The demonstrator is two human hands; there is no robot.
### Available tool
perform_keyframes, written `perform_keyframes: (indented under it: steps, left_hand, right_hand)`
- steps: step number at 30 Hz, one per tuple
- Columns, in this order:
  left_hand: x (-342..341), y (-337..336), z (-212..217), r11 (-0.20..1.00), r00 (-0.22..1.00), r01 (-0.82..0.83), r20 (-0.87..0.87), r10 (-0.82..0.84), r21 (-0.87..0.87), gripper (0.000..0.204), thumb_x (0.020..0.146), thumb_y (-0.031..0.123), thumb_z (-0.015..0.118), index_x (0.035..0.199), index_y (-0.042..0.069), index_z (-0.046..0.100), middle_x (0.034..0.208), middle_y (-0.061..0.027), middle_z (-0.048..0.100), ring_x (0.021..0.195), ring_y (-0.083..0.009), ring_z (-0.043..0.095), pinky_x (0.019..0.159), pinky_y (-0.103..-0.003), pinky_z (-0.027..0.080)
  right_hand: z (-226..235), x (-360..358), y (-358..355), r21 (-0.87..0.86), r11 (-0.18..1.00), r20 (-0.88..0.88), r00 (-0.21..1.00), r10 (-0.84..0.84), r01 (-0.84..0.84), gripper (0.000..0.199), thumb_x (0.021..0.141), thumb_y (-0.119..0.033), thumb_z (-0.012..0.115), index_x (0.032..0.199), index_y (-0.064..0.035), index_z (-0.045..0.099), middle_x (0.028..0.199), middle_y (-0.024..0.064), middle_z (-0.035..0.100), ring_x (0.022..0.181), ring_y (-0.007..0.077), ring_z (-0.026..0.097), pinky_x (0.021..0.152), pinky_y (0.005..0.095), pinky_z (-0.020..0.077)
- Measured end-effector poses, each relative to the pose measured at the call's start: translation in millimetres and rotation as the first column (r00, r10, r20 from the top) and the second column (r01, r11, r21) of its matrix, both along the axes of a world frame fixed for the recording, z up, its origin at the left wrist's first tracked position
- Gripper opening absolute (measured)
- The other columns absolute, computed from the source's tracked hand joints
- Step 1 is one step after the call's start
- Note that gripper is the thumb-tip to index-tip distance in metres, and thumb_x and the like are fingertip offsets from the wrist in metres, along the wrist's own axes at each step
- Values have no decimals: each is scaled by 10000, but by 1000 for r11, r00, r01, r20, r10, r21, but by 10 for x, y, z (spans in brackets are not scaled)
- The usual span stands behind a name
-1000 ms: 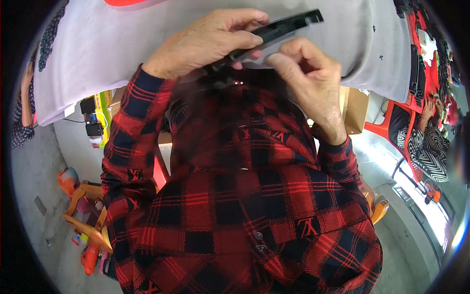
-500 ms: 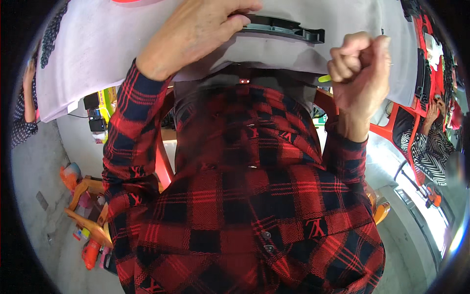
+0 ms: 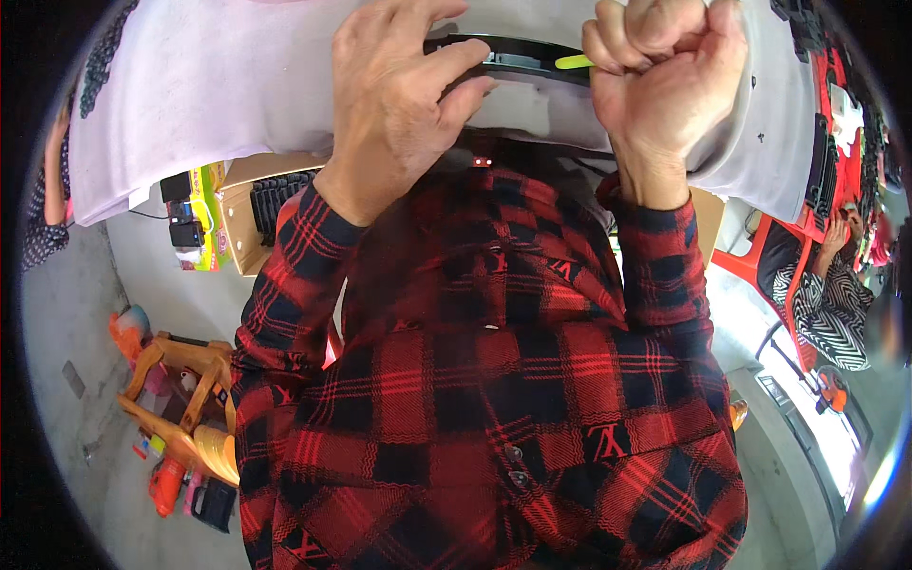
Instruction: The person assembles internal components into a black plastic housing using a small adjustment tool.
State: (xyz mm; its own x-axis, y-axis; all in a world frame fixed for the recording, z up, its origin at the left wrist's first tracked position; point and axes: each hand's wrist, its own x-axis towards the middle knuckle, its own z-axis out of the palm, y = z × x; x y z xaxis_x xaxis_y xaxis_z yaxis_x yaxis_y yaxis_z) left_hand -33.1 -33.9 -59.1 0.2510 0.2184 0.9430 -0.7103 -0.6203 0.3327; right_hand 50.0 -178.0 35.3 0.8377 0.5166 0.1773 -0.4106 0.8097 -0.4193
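Observation:
A long, narrow black plastic part (image 3: 527, 53) lies on the pale cloth-covered table (image 3: 228, 85) in front of me. My left hand (image 3: 404, 104) is over its left end, thumb and forefinger apart, the forefinger's tip against or just above the part. At the other end my right hand (image 3: 665, 81) is curled into a fist around a thin yellow-green stick-like tool (image 3: 573, 63). The tool's rounded end sticks out toward the part; the rest of it is hidden in the fist. My right hand covers the part's right end.
Below the table edge at left, a cardboard box (image 3: 249, 223) holds several black pieces. A wooden frame (image 3: 190, 380) with toys stands lower left. At right are a red chair (image 3: 760, 261), black parts (image 3: 819, 157) and a seated person in a striped garment (image 3: 826, 313). Another person's arm (image 3: 57, 166) shows far left.
My left hand has drawn closer to me and its fingers have spread. My right hand has moved left to the part with the yellow-green tool. The part has shifted slightly left.

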Motion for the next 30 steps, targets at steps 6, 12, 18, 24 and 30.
perform_keyframes:
  steps: [6, 12, 18, 24, 30]
  left_hand:
    - [-367, -70, 645, 891, 649, -95, -651, 394, 444, 231, 765, 107, 791, 983, 38, 754, 1106, -107, 670, 1053, -282, 631, 924, -427, 457]
    - [-373, -64, 507, 899, 642, -119, -658, 393, 421, 211, 756, 166, 805, 950, 94, 766, 1169, -64, 680, 1114, -289, 608, 994, -438, 400]
    - [-323, -48, 532, 913, 631, -73, -690, 354, 402, 185, 769, 148, 792, 939, 83, 757, 1109, -45, 690, 1064, -284, 614, 959, -428, 420]
    - [-318, -91, 450, 915, 655, -123, -661, 366, 384, 248, 749, 161, 814, 987, 129, 753, 1013, 23, 671, 970, -204, 621, 882, -372, 473]
    - [-311, -107, 421, 945, 673, -133, -673, 307, 299, 221, 715, 152, 819, 923, 154, 742, 1003, 30, 664, 982, -212, 618, 895, -392, 464]
  right_hand:
    - [12, -55, 101, -457, 878, 155, 985, -79, 142, 647, 1101, -502, 339, 569, -133, 345, 493, -19, 250, 420, 114, 172, 421, 302, 155]
    - [-72, -77, 169, -499, 860, 132, 990, -51, 111, 653, 1096, -513, 350, 559, -141, 338, 480, -20, 233, 421, 120, 168, 422, 308, 165]
    - [-120, -55, 225, -473, 877, 84, 995, -50, 84, 654, 1099, -511, 349, 556, -146, 324, 477, -22, 239, 421, 120, 157, 421, 305, 170]
    - [-112, -67, 254, -471, 878, 86, 995, -52, 87, 651, 1100, -508, 353, 554, -153, 328, 471, -21, 247, 410, 122, 154, 412, 300, 175]
    - [-156, -71, 250, -450, 888, 78, 994, -72, 99, 640, 1101, -487, 376, 557, -154, 327, 466, -18, 256, 400, 122, 160, 402, 302, 182]
